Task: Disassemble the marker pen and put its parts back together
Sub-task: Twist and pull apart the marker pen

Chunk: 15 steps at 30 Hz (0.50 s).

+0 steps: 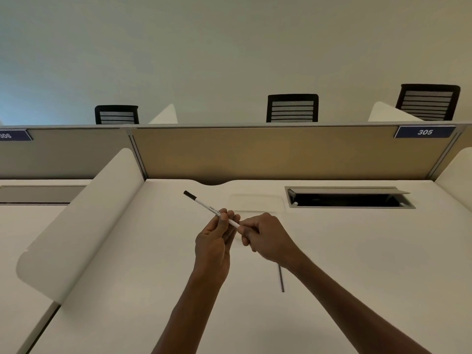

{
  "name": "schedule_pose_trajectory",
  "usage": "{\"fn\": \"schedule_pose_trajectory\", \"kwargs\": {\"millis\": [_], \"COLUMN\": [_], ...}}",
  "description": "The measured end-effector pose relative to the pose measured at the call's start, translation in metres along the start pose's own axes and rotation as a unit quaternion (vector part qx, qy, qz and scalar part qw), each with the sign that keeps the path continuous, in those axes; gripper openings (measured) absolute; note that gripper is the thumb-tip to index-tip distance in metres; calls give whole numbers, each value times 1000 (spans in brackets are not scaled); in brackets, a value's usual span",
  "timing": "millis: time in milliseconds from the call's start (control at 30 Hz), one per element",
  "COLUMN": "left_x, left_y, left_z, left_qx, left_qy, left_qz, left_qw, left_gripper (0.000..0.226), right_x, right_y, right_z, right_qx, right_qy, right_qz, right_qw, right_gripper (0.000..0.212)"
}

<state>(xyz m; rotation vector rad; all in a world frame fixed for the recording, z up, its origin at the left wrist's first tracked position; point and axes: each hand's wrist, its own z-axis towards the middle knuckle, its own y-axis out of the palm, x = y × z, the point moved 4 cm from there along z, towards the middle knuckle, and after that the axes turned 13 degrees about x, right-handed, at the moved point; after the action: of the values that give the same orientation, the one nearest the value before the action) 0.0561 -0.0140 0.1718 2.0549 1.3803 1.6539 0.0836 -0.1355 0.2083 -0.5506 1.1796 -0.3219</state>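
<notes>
A slim white marker pen [204, 205] with a black far end is held above the white desk [357, 251], slanting from upper left to lower right. My left hand [214, 245] pinches its barrel near the middle with fingers and thumb. My right hand [265, 237] grips the pen's near end, which is hidden inside the curled fingers. A thin dark grey rod [281, 279] lies on the desk under my right wrist, partly covered by it.
A beige partition [281, 152] closes the back of the desk, with an open cable tray [350, 199] at the right. White curved dividers [84, 213] stand at both sides. Black chairs [292, 108] show beyond the partition.
</notes>
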Motion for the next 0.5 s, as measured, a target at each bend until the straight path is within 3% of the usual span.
{"fn": "schedule_pose_trajectory", "kwargs": {"millis": [100, 200, 433, 500], "left_x": [-5, -12, -16, -15], "left_y": [-1, -4, -8, -8], "left_z": [-4, -8, -8, -8], "left_qx": [48, 99, 164, 169], "left_qy": [8, -16, -43, -46], "left_qz": [-7, -16, -11, -13], "left_qw": [999, 995, 985, 984], "left_gripper": [20, 18, 14, 13], "right_x": [-5, -4, 0, 0], "right_y": [10, 23, 30, 30], "right_z": [-5, -14, -21, -19], "right_qx": [66, 84, 102, 107], "right_qy": [-129, -180, -319, -348], "right_qz": [-159, -253, -326, -355], "right_qw": [977, 947, 884, 861], "right_gripper": [21, 16, 8, 16]}}
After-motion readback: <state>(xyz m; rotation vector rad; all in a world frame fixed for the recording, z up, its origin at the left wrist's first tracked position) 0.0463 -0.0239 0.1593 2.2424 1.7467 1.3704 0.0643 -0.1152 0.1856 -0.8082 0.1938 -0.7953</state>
